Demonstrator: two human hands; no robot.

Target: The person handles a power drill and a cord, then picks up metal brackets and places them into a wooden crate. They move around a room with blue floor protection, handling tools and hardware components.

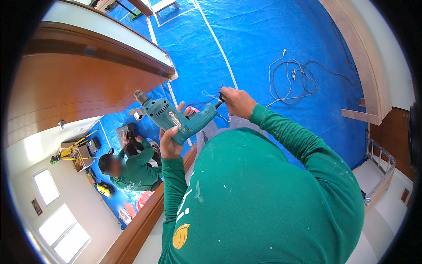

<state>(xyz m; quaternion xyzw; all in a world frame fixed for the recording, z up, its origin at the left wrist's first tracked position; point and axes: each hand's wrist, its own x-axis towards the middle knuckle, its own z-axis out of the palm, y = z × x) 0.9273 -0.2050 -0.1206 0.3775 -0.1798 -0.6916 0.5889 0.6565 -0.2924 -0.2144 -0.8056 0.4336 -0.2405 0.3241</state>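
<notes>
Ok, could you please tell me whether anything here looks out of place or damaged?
One thing looks untidy: power cords lie in loose, overlapping loops on the blue tarp, not neatly coiled. The green shirt also has pale marks on it. The power drill in the left hand shows no obvious breakage.

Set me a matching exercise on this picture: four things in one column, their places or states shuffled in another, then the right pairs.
Column one
1. Drill
2. Right hand
3. Plastic sheet
4. Tripod

Column two
A. Blue, spread underfoot
B. Yellow, at the picture's left
C. Held in the left hand
D. Closed on the black piece at the drill's handle

Pairs: 1-C; 2-D; 3-A; 4-B
</notes>
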